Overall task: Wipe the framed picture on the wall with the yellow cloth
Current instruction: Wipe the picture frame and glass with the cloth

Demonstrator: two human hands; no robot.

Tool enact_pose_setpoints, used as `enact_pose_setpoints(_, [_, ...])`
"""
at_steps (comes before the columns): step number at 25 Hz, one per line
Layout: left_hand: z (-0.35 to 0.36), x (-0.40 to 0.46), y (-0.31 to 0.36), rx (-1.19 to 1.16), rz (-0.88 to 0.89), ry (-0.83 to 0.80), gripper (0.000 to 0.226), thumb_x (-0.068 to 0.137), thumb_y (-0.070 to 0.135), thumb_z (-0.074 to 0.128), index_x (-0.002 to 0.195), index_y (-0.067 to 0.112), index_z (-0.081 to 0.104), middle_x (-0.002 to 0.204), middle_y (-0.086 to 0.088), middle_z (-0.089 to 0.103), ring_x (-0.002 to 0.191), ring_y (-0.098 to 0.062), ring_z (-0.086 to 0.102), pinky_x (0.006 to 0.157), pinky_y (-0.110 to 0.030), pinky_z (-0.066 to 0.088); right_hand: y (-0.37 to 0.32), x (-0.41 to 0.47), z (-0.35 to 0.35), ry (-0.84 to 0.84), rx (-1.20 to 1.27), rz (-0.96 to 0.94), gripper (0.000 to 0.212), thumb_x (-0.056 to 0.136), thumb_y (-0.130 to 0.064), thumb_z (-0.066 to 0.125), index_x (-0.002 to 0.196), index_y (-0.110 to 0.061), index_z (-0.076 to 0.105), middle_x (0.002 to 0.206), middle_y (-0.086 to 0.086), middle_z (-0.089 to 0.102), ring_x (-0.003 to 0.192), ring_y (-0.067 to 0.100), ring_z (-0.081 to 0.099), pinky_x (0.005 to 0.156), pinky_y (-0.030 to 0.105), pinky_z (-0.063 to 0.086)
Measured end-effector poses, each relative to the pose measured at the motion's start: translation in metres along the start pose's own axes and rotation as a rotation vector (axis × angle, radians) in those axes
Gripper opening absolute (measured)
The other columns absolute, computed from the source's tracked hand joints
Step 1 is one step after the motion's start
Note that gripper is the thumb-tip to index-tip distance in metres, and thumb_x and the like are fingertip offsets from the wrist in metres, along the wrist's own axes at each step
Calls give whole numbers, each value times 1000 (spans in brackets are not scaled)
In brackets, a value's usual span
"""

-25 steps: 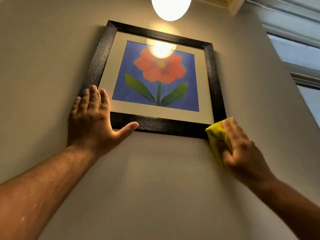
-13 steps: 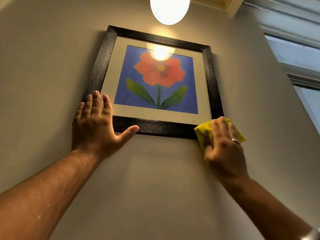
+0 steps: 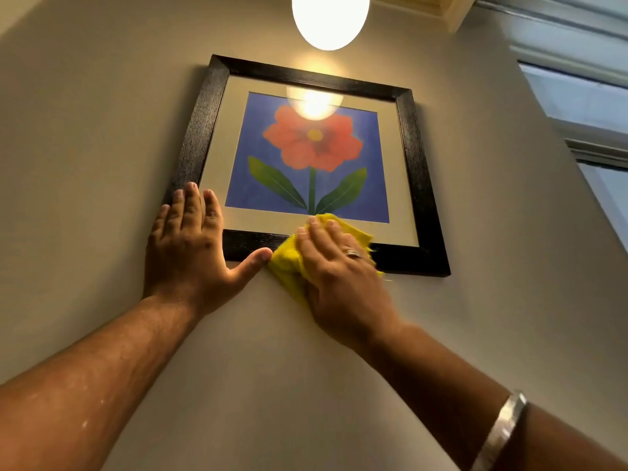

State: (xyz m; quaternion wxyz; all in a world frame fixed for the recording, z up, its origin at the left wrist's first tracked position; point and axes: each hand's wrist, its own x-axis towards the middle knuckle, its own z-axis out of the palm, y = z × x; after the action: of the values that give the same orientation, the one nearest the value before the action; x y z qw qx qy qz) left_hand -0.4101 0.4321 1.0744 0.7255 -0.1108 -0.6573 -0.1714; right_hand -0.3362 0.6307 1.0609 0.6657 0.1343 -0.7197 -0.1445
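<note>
A framed picture with a black frame, pale mat and a red flower on blue hangs on the beige wall above me. My left hand lies flat with fingers spread on the frame's lower left corner, thumb along the bottom edge. My right hand presses the yellow cloth against the middle of the bottom frame edge, with the cloth also overlapping the mat and the wall below. The cloth touches my left thumb tip.
A glowing round lamp hangs above the picture and reflects in its glass. A window with white frames is at the right. Bare wall surrounds the frame.
My right hand has slid the yellow cloth left along the bottom frame edge, from the lower right corner to the middle. My left hand has stayed on the lower left corner.
</note>
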Motion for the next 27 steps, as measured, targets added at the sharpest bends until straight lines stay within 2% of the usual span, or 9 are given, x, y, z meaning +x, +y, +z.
enact_pose_setpoints(2, [-1, -1, -1, -2, 13, -7, 119, 70, 88, 18, 151, 1, 17, 160, -26, 15, 148, -39, 17, 121, -51, 17, 14, 10, -10, -56, -4, -38, 54, 92, -36, 44, 143, -22, 36, 155, 5, 34, 145, 26, 28, 117, 40, 26])
enact_pose_setpoints(5, [-1, -2, -5, -4, 23, -14, 117, 71, 87, 19, 152, 2, 17, 160, -26, 15, 149, -38, 16, 122, -50, 15, 44, 9, -18, 23, 52, 317, 50, 92, -38, 43, 140, -23, 40, 154, 4, 36, 144, 24, 28, 116, 41, 31])
enact_pose_setpoints(6, [-2, -2, -4, -7, 25, -17, 117, 71, 86, 20, 152, 2, 17, 160, -25, 15, 149, -37, 16, 122, -50, 15, 37, 6, -15, 58, 31, 305, 49, 93, -40, 42, 139, -22, 42, 153, 6, 38, 144, 26, 29, 117, 42, 29])
enact_pose_setpoints(10, [-1, -1, -4, -15, 34, -5, 115, 72, 85, 22, 152, 3, 17, 160, -25, 15, 149, -37, 16, 122, -49, 15, 23, 21, -10, -69, -66, -190, 51, 93, -39, 43, 139, -18, 43, 151, 10, 41, 141, 28, 36, 115, 45, 33])
enact_pose_setpoints(14, [0, -2, -5, -19, 32, -1, 115, 72, 85, 22, 152, 3, 16, 160, -25, 14, 149, -37, 15, 122, -49, 14, 50, 46, -32, -11, -31, 126, 44, 93, -43, 43, 130, -19, 49, 143, 6, 48, 135, 25, 40, 107, 44, 41])
enact_pose_setpoints(19, [0, -3, -5, -10, 40, -1, 114, 72, 85, 21, 152, 3, 16, 161, -24, 15, 150, -36, 15, 122, -48, 14, 35, 24, -33, -139, 55, -261, 42, 89, -33, 51, 129, -19, 53, 143, 5, 51, 129, 28, 50, 104, 43, 46])
enact_pose_setpoints(21, [0, -2, -6, -9, 39, 4, 114, 73, 85, 21, 152, 3, 17, 160, -25, 16, 149, -36, 16, 122, -48, 14, 58, 39, -44, -50, -16, -69, 32, 90, -28, 51, 120, -19, 55, 139, 5, 53, 118, 34, 57, 89, 44, 51])
enact_pose_setpoints(24, [1, -2, -6, 1, 42, 9, 115, 72, 85, 21, 152, 3, 19, 160, -25, 18, 149, -37, 18, 122, -49, 16, 54, 68, -32, -17, -54, 126, 37, 92, -28, 48, 126, -15, 52, 143, 10, 47, 133, 32, 42, 103, 45, 42])
enact_pose_setpoints(27, [2, -2, -6, 3, 37, 11, 115, 72, 86, 19, 152, 3, 19, 160, -24, 18, 149, -36, 19, 121, -48, 17, 36, 78, -22, -115, 27, -297, 37, 93, -28, 51, 126, -10, 55, 138, 14, 52, 133, 30, 42, 112, 44, 36])
